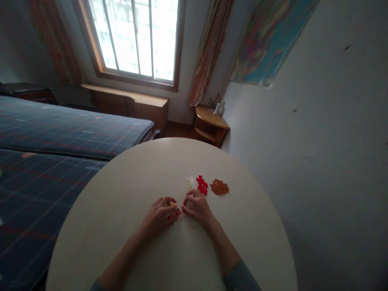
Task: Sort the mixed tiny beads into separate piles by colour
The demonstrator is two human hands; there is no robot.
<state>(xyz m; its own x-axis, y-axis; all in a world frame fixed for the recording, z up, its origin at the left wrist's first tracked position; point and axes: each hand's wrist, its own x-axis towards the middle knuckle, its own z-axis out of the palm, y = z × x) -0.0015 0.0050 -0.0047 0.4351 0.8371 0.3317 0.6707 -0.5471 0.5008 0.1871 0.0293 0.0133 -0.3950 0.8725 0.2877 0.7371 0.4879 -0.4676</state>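
Note:
On the pale round table (145, 169), my left hand (159, 213) curls its fingers around a small cluster of mixed colourful pieces (179, 214). Opposite it, my right hand (196, 206) has its fingers bent together at the right edge of that cluster. Whatever either set of fingertips holds is too small to make out. Just beyond my right hand lie a few pale yellow pieces (188, 184) and a pile of red pieces (202, 185). Farther right is a pile of orange-brown pieces (219, 187). One tiny pinkish piece (192, 227) lies nearer to me.
Beds with dark plaid covers (60, 125) stand to the left of the table. A wooden corner shelf (212, 117) with small items is beyond the far edge, beside a wooden desk (151, 100) under the window. A white wall (327, 161) runs along the right.

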